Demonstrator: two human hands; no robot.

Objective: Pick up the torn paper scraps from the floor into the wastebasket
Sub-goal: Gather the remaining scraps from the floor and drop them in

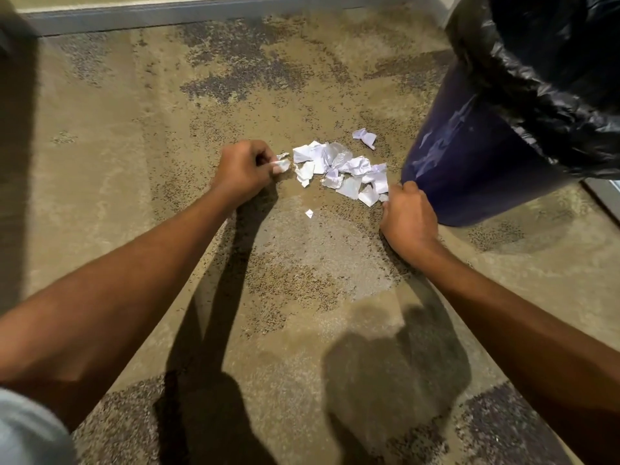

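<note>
A pile of torn white paper scraps (pixel 339 171) lies on the tan carpet between my two hands. My left hand (pixel 243 171) rests at the pile's left edge, fingers pinched on a small paper scrap (pixel 282 165). At the pile's lower right, my right hand (pixel 407 218) is curled with its fingertips touching the outermost scraps; whether it grips one is hidden. One crumpled scrap (pixel 365 136) lies apart, above and right of the pile. A tiny scrap (pixel 309 213) sits below it. The dark blue wastebasket (pixel 469 162) with a black liner (pixel 550 82) stands just right of the pile.
A grey baseboard (pixel 188 15) runs along the far wall. The mottled carpet (pixel 302 280) spreads around the pile, with my arms' shadows across it. Another baseboard strip (pixel 604 196) passes behind the wastebasket at right.
</note>
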